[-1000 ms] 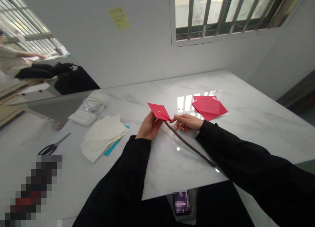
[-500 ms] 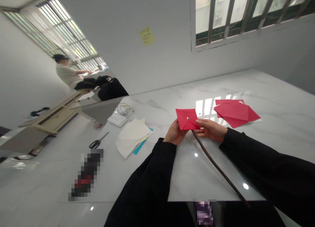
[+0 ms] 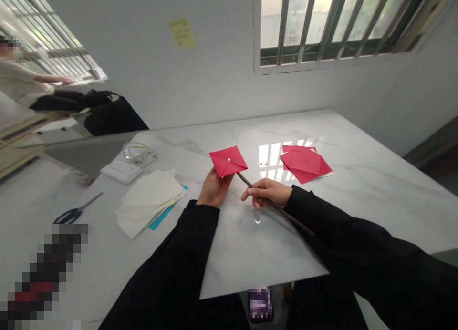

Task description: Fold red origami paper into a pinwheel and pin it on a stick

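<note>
A red folded-paper pinwheel [image 3: 227,164], with a small silver pin at its centre, is tilted above the table. From its underside a brown stick [image 3: 293,219] runs down to the right. My left hand [image 3: 213,187] grips the pinwheel from below, its fingers partly hidden behind the paper. Around the upper part of the stick my right hand [image 3: 269,192] is closed, index finger extended along it. Two tiny silver pins [image 3: 263,164] lie between the pinwheel and a pile of red paper sheets [image 3: 306,163].
The marble-patterned table [image 3: 243,253] holds cream paper sheets [image 3: 150,196] over blue ones, scissors [image 3: 73,214], and a white box with a cable [image 3: 121,170] at left. A phone [image 3: 260,304] shows below the table edge. A person [image 3: 21,82] sits far left.
My right hand has left the pinwheel's edge and moved onto the stick. The pinwheel has turned and tilted in my left hand. The camera view has swung right.
</note>
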Tool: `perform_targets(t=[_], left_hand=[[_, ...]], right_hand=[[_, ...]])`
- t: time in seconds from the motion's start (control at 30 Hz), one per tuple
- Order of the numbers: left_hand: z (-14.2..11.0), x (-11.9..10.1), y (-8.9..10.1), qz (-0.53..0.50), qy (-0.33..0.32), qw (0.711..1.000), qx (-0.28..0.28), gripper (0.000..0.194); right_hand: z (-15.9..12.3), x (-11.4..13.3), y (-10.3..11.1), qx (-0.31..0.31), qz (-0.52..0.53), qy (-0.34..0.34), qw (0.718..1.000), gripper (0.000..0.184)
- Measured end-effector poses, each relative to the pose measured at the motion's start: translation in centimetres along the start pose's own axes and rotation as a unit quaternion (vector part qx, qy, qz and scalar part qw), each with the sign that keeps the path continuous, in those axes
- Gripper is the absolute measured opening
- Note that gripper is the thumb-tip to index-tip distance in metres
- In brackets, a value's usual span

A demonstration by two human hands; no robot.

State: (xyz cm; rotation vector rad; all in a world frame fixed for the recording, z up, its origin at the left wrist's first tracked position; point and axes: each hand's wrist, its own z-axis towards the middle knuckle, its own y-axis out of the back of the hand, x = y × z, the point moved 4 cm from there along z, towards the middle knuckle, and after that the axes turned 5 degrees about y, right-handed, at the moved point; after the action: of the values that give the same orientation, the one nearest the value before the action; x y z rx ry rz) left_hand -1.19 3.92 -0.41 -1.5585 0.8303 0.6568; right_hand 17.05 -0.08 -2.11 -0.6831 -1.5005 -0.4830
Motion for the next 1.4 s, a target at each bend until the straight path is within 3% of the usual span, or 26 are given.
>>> perform_targets(t=[0.13,0.27,0.4,0.53,0.83,1.03,1.27,1.4], left_hand=[[0.0,-0.4,0.2,0.097,-0.011,0.995,-0.015,0.035],[-0.7,-0.3,-0.6,0.192,-0.014,0.980,0.040,0.030],[-0.9,0.4,-1.1,0.249,-0.004,0.967,0.056,0.030],[-0.6,0.6,-0.8,0.244,-0.007,0.969,0.045,0.031],[-0.4,-0.8,-0.3,0.167,-0.022,0.985,-0.020,0.049],[0.2,-1.4,0.4,0.077,0.002,0.997,-0.024,0.057],[0.7,-1.0,1.1,-0.006,0.064,0.997,-0.044,0.045],[0.2,0.0,0.0,-0.008,0.089,0.996,-0.021,0.018]], right_hand=[[0.1,0.5,1.3,-0.148,-0.029,0.049,0.987,0.055],[-0.1,0.8,1.7,-0.195,-0.026,0.067,0.978,0.057],[-0.1,0.7,1.7,-0.175,-0.041,0.064,0.982,0.056],[-0.2,0.6,1.8,-0.166,-0.057,0.064,0.982,0.054],[-0.3,0.8,1.7,-0.119,-0.098,0.048,0.987,0.055],[-0.4,0.9,1.4,-0.073,-0.110,0.030,0.991,0.052],[-0.4,0.8,1.5,-0.075,-0.041,0.037,0.996,0.055],[-0.7,0.7,0.6,-0.021,-0.018,0.025,0.999,0.054]])
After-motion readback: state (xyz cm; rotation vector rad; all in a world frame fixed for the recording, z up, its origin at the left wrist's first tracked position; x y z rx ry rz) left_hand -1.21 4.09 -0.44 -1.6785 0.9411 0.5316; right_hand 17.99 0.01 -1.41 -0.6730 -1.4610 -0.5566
